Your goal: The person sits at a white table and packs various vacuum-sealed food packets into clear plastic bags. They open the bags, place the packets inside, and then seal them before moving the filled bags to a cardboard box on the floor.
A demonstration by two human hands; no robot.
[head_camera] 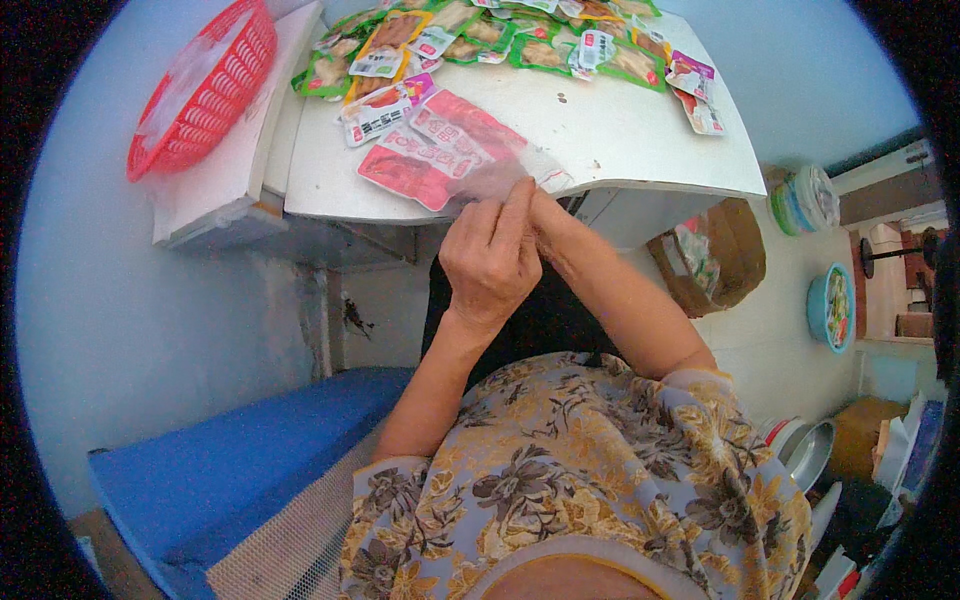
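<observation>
My left hand (491, 251) is closed at the near end of a clear plastic bag (495, 176), just off the table's front edge. Red-and-white printed packets (450, 150) show in or under that film; which of the two is hard to tell. My right hand (546, 221) meets the left at the fingertips. Most of its fingers are hidden behind the left hand, so its hold on the film does not show. Beyond the bag lies a small purple-and-white food packet (386, 109). Several green-edged sealed food packets (544, 52) are spread along the back of the white table (630, 127).
A red plastic basket (202, 97) with clear film inside stands on a white ledge at the left. To the right on the floor are a cardboard box (731, 255) holding packets and a blue basin (814, 307). A blue padded surface (255, 457) lies at lower left.
</observation>
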